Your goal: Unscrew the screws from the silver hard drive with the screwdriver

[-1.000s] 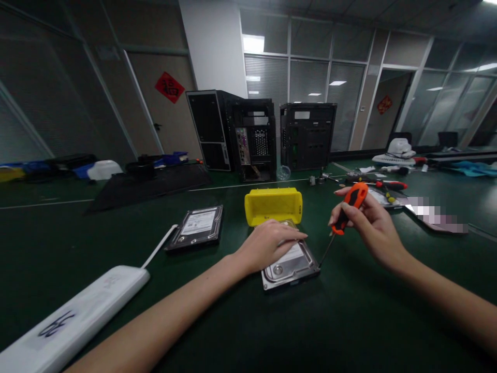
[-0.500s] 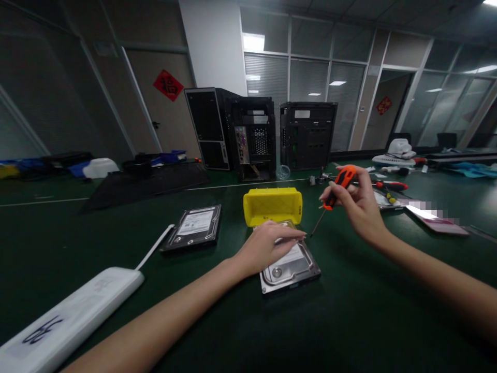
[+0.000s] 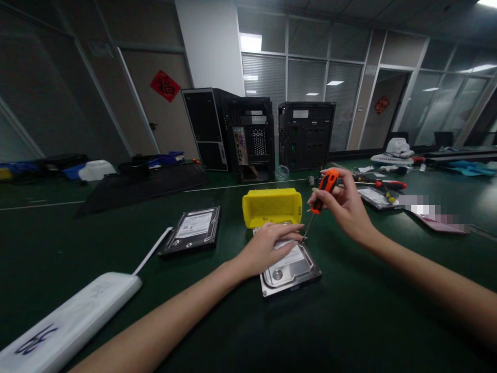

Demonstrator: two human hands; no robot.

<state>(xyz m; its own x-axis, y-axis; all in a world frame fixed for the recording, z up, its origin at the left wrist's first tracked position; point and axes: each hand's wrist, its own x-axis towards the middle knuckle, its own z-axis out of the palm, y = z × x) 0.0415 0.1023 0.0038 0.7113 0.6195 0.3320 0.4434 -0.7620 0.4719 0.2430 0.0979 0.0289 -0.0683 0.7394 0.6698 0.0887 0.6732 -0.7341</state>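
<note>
A silver hard drive (image 3: 287,272) lies label up on the green table, close in front of me. My left hand (image 3: 267,246) rests across it with fingers stretched out, covering much of its upper part. An orange and black screwdriver (image 3: 326,187) is held by the handle in my right hand (image 3: 347,210), tilted with its shaft pointing down. The tip meets the far right edge of the drive, beside my left fingertips; whether it sits in a screw is too small to tell. Just behind the drive stands a yellow bin (image 3: 272,207).
Another hard drive (image 3: 193,230) lies to the left, near a white power strip (image 3: 73,316) marked 39. A third drive (image 3: 376,198) and red-black pliers (image 3: 390,185) lie to the right. Computer cases (image 3: 306,135) line the back.
My right hand has moved left and slightly down with the screwdriver, bringing its tip from beside the drive to its edge. The left hand stays on the drive.
</note>
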